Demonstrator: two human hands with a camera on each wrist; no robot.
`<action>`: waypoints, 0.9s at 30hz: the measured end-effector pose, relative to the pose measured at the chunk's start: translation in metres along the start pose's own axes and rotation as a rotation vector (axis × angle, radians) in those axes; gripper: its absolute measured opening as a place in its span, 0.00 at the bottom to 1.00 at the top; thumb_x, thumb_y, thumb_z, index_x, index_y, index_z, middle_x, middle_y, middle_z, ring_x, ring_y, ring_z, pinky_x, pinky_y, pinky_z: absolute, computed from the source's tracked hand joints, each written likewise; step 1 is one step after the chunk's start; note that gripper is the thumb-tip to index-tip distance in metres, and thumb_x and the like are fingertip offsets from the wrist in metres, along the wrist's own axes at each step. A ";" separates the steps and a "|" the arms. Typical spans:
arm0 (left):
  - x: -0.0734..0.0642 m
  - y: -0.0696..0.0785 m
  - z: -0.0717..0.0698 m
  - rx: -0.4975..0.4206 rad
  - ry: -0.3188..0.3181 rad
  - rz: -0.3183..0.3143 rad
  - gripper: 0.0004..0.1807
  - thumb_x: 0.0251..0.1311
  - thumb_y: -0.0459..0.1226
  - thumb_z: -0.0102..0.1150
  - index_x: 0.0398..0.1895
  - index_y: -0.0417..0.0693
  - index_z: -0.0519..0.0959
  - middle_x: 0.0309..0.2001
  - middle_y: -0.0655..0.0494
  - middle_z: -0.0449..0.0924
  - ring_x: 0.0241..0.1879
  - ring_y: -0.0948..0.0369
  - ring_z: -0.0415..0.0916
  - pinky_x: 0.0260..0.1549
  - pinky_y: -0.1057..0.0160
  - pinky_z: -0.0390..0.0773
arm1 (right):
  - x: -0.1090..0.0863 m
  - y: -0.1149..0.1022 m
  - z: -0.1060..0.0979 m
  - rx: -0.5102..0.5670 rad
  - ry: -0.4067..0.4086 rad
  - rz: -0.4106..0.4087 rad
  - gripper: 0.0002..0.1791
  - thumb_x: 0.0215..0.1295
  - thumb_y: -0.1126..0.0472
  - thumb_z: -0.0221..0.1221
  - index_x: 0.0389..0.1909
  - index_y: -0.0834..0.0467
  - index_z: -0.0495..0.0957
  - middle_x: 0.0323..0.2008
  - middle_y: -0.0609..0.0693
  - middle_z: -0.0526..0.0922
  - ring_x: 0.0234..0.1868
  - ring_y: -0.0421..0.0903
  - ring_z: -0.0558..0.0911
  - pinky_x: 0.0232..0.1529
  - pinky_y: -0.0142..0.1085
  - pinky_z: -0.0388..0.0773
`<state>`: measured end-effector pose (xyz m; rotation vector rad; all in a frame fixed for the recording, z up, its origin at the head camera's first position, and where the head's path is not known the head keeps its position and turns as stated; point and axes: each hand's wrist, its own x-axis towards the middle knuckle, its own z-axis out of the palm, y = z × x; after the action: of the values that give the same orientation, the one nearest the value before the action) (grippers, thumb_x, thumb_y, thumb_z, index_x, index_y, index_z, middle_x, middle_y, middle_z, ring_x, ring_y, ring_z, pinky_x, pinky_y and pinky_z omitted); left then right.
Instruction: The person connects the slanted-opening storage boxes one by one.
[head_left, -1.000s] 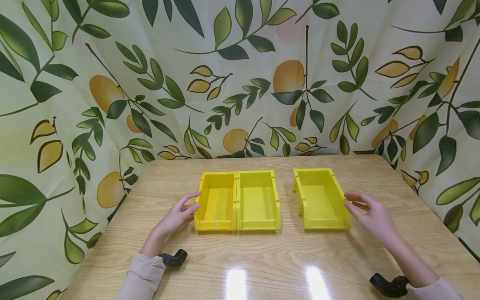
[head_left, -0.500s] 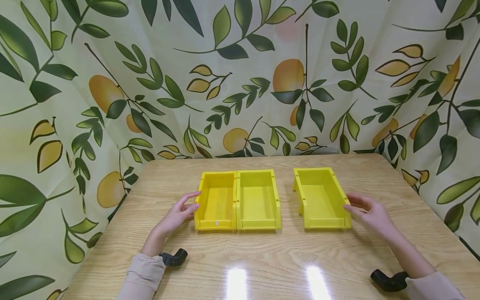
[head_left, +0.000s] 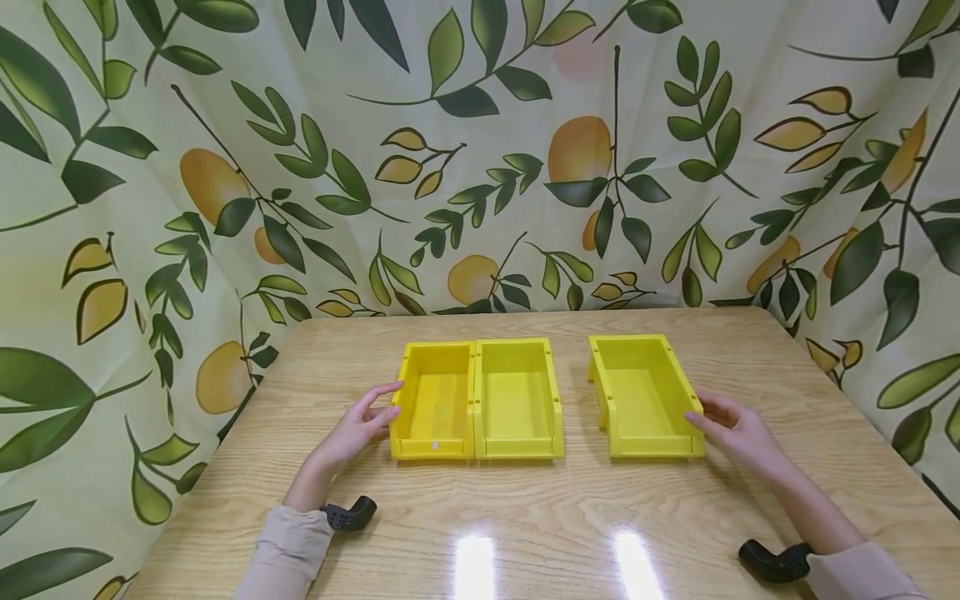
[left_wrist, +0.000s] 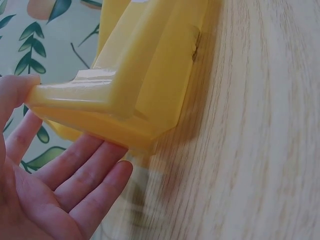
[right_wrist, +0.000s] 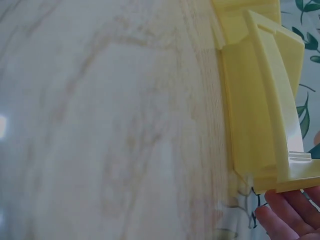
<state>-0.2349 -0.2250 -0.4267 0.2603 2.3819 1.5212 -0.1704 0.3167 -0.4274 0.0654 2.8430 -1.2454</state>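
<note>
Three yellow open-front storage bins stand on the wooden table in the head view. The darker left bin [head_left: 433, 404] and the middle bin [head_left: 515, 400] sit side by side, touching. The right bin [head_left: 647, 398] stands apart from them across a gap. My left hand [head_left: 360, 429] touches the outer side of the left bin, thumb and index finger at its rim; its other fingers lie fairly straight along the wall in the left wrist view. My right hand [head_left: 738, 433] holds the right bin's outer side wall, thumb on the rim and fingers behind the wall, partly hidden.
The wooden table [head_left: 420, 525] carries two bright light reflections near the front. A curtain [head_left: 480, 167] printed with leaves and fruit hangs behind and at both sides. Black devices, one by the left wrist [head_left: 351, 513] and one by the right wrist [head_left: 774, 562], stick out inward.
My right index finger has slipped from on top of the right bin's rim to behind its wall, while the thumb moved onto the rim. The left hand and the bins look unmoved.
</note>
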 end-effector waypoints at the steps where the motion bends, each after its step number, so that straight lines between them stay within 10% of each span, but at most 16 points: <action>1: 0.000 0.000 0.000 -0.001 0.002 -0.002 0.31 0.71 0.48 0.48 0.73 0.55 0.56 0.71 0.34 0.59 0.65 0.42 0.68 0.61 0.47 0.76 | 0.000 0.000 0.000 0.002 0.001 0.001 0.37 0.71 0.47 0.52 0.67 0.72 0.60 0.64 0.74 0.68 0.58 0.60 0.78 0.37 0.13 0.69; 7: 0.000 0.001 0.000 -0.004 0.008 0.002 0.31 0.70 0.49 0.48 0.73 0.54 0.57 0.71 0.35 0.59 0.65 0.42 0.68 0.61 0.47 0.76 | 0.000 0.003 0.003 0.049 0.023 -0.015 0.36 0.72 0.47 0.51 0.66 0.73 0.61 0.63 0.75 0.68 0.40 0.11 0.63 0.38 0.11 0.68; 21: -0.001 -0.001 0.000 -0.004 -0.001 0.017 0.30 0.71 0.49 0.47 0.74 0.55 0.56 0.72 0.35 0.58 0.65 0.43 0.69 0.62 0.48 0.76 | 0.001 0.004 0.008 0.177 0.033 0.004 0.38 0.73 0.45 0.48 0.68 0.72 0.58 0.65 0.74 0.65 0.40 0.10 0.64 0.39 0.10 0.69; 24: -0.001 0.000 0.000 -0.004 0.000 0.015 0.31 0.71 0.49 0.47 0.74 0.55 0.56 0.72 0.35 0.57 0.65 0.43 0.69 0.62 0.48 0.76 | 0.001 0.003 0.007 0.210 0.045 0.005 0.38 0.72 0.46 0.49 0.68 0.73 0.58 0.55 0.48 0.79 0.40 0.11 0.65 0.39 0.11 0.70; 27: -0.001 0.000 0.001 -0.002 -0.001 0.013 0.31 0.71 0.49 0.47 0.74 0.55 0.56 0.72 0.34 0.57 0.65 0.43 0.69 0.61 0.48 0.76 | 0.001 0.003 0.006 0.246 0.061 0.002 0.37 0.72 0.47 0.50 0.67 0.73 0.59 0.41 0.20 0.72 0.40 0.12 0.68 0.39 0.12 0.72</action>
<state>-0.2336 -0.2251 -0.4271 0.2767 2.3823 1.5295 -0.1714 0.3148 -0.4339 0.1143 2.7209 -1.6124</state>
